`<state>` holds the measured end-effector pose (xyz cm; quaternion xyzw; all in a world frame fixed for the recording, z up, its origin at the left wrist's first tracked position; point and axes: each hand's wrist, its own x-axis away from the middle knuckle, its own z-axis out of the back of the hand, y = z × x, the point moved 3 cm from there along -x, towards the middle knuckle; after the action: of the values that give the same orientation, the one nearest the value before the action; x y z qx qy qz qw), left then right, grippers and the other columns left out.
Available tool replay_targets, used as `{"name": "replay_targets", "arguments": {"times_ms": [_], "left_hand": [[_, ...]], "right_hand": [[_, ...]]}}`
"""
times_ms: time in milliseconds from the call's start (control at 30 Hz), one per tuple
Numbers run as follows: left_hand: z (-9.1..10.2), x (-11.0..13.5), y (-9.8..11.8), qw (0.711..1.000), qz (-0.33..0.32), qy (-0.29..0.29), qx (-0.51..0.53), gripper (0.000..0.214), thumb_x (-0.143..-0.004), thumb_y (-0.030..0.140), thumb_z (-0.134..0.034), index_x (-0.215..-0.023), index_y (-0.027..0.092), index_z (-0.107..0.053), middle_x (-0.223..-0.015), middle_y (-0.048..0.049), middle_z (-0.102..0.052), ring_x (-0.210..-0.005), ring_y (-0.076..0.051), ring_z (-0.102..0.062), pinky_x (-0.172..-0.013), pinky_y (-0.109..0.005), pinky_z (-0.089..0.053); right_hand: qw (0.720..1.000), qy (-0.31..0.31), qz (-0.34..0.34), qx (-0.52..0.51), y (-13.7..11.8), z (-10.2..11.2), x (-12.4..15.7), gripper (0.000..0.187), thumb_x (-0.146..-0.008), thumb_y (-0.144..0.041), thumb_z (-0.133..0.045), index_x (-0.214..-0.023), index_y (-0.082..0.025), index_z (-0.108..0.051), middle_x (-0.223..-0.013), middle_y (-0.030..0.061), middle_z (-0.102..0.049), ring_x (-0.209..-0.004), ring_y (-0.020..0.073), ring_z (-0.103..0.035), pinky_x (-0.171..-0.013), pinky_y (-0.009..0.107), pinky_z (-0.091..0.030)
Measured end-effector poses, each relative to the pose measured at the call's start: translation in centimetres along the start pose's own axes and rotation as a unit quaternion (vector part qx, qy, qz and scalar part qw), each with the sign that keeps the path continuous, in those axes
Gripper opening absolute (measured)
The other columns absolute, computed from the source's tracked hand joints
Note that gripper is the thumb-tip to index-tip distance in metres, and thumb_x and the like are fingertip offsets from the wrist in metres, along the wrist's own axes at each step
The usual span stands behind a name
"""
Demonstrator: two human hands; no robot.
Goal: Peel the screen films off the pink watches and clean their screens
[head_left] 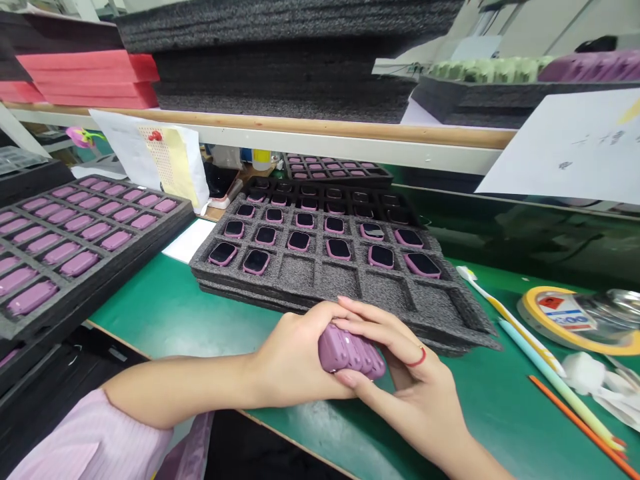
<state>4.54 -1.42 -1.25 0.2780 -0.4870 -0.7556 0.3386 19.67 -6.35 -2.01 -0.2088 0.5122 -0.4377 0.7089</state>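
Observation:
Between my two hands is a row of several purple smartwatch cases (350, 352), pressed side by side above the green table's front edge. My left hand (303, 353) wraps round them from the left, its fingers mostly hidden. From the right, my right hand (410, 367), with a red ring on one finger, closes its thumb and fingers over the same cases. Just beyond my hands lies a dark foam tray (295, 293). It holds rows of purple-framed smartwatches with black screens (299, 241); several nearest pockets show bare foam.
At left, another foam tray (95, 257) holds purple cases. Right of my hands lie a toothbrush (493, 303), a yellow tape roll (530, 313), an orange stick (575, 417) and white wads (585, 372). A shelf (300, 137) with stacked foam crosses behind.

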Motion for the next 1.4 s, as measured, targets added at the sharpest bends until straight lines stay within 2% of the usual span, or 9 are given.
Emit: {"name": "replay_targets", "arguments": {"times_ms": [233,433,633,733,833,1000,1100,1233,1400], "left_hand": [[0.3,0.0,0.3,0.999,0.015,-0.015,-0.041,0.063,-0.067,0.032,-0.078,-0.123,0.024,-0.052,-0.109,-0.0022,-0.072,-0.088,-0.024,-0.072,-0.076,-0.032,-0.054],[0.6,-0.2,0.2,0.999,-0.008,-0.023,-0.046,0.060,-0.069,0.030,-0.077,-0.122,0.023,-0.051,-0.120,-0.0061,-0.070,-0.099,-0.028,-0.072,-0.083,-0.035,-0.055],[0.3,-0.2,-0.1,0.997,-0.038,-0.048,0.042,0.059,-0.070,0.039,-0.083,-0.119,0.023,-0.054,-0.121,-0.0051,-0.069,-0.106,-0.024,-0.069,-0.090,-0.031,-0.053],[0.0,-0.1,-0.2,0.993,-0.024,-0.046,0.108,0.060,-0.067,0.038,-0.087,-0.116,0.022,-0.056,-0.119,-0.0051,-0.069,-0.106,-0.023,-0.068,-0.089,-0.030,-0.052],[-0.2,-0.1,0.1,0.988,-0.001,-0.042,0.148,0.058,-0.065,0.034,-0.089,-0.113,0.021,-0.058,-0.118,-0.0054,-0.068,-0.106,-0.023,-0.066,-0.090,-0.031,-0.051],[-0.5,-0.2,0.5,0.976,0.034,-0.053,0.208,0.059,-0.060,0.034,-0.093,-0.107,0.020,-0.060,-0.113,-0.0082,-0.070,-0.109,-0.027,-0.066,-0.100,-0.040,-0.049],[-0.6,-0.2,0.4,0.973,0.021,-0.055,0.222,0.061,-0.056,0.035,-0.095,-0.104,0.020,-0.062,-0.112,-0.0088,-0.071,-0.111,-0.028,-0.066,-0.104,-0.043,-0.047],[-0.6,-0.1,0.1,0.974,0.003,-0.057,0.220,0.062,-0.055,0.033,-0.096,-0.106,0.020,-0.062,-0.110,-0.0089,-0.072,-0.105,-0.027,-0.069,-0.101,-0.041,-0.050],[-0.4,0.0,0.7,0.968,-0.095,-0.089,0.213,0.054,-0.063,0.027,-0.092,-0.108,0.020,-0.061,-0.108,-0.0078,-0.074,-0.101,-0.024,-0.073,-0.092,-0.033,-0.056]], "right_hand": [[0.998,-0.023,-0.020,-0.050,0.8,0.3,-0.6,0.036,-0.081,-0.033,-0.081,-0.116,-0.032,-0.072,-0.137,0.0088,-0.064,-0.123,0.0285,-0.064,-0.108,0.048,-0.051],[1.000,-0.011,0.000,-0.015,0.7,0.3,-0.4,0.035,-0.083,-0.034,-0.080,-0.116,-0.030,-0.072,-0.136,0.0101,-0.064,-0.122,0.0295,-0.064,-0.106,0.050,-0.052],[0.999,0.017,0.046,0.017,-0.3,0.4,0.1,0.039,-0.083,-0.031,-0.079,-0.121,-0.029,-0.068,-0.131,0.0107,-0.063,-0.121,0.0300,-0.063,-0.100,0.049,-0.057],[0.999,0.010,0.048,0.005,-0.5,0.5,0.1,0.042,-0.085,-0.041,-0.076,-0.124,-0.029,-0.067,-0.129,0.0118,-0.063,-0.120,0.0310,-0.062,-0.099,0.049,-0.057],[0.999,-0.006,0.044,-0.011,-0.4,0.6,0.1,0.046,-0.091,-0.056,-0.063,-0.128,-0.028,-0.066,-0.128,0.0124,-0.063,-0.120,0.0315,-0.062,-0.100,0.049,-0.055],[0.997,0.020,-0.015,-0.076,0.4,0.7,0.5,0.048,-0.101,-0.059,-0.037,-0.130,-0.031,-0.064,-0.130,0.0073,-0.064,-0.125,0.0282,-0.057,-0.106,0.045,-0.049],[0.991,0.048,-0.054,-0.110,0.9,0.6,0.6,0.046,-0.102,-0.057,-0.036,-0.126,-0.031,-0.065,-0.128,0.0067,-0.065,-0.124,0.0275,-0.058,-0.107,0.043,-0.048],[0.987,0.067,-0.086,-0.121,1.1,0.6,0.5,0.044,-0.102,-0.055,-0.039,-0.123,-0.030,-0.068,-0.123,0.0080,-0.065,-0.114,0.0262,-0.065,-0.096,0.038,-0.055],[0.982,0.042,-0.112,-0.144,0.7,0.5,0.2,0.048,-0.099,-0.061,-0.042,-0.125,-0.029,-0.066,-0.123,0.0087,-0.068,-0.108,0.0251,-0.069,-0.092,0.036,-0.058]]}}
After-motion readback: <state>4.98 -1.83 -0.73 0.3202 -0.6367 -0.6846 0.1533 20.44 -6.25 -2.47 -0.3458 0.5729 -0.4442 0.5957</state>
